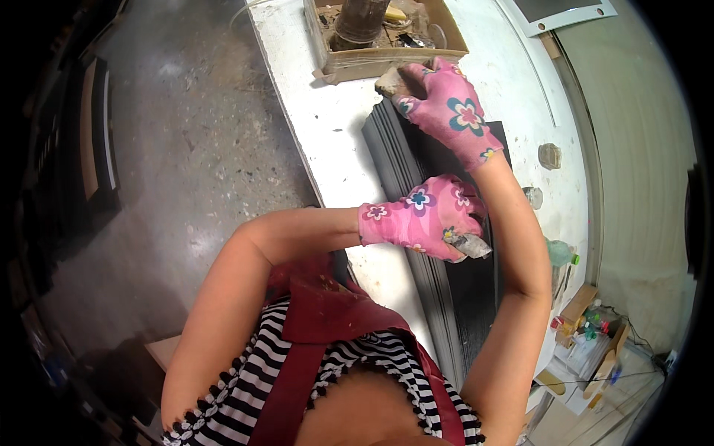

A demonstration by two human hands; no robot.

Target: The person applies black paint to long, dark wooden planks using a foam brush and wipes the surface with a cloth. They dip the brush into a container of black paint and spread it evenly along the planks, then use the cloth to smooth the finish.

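A stack of long, thin dark grey boards (473, 305) lies lengthwise on the white table, its layered edges facing left. Both of my hands wear pink gloves with a flower print. My left hand (428, 215) rests across the middle of the stack with its fingers curled. By its thumb shows a crumpled greyish-white patch, and I cannot tell whether it is a held piece or the soiled glove tip. At the stack's far end, my right hand (450, 108) is closed on a tan, stained, rag-like piece (390, 82) between thumb and fingers.
Beyond the stack stands a shallow cardboard box (387, 65) holding a dark brown jar (361, 21) and scraps. Right of my right arm are small clear containers (550, 156) and a pale green bottle (558, 253). A cluttered carton (595, 342) sits at lower right. Concrete floor lies left.
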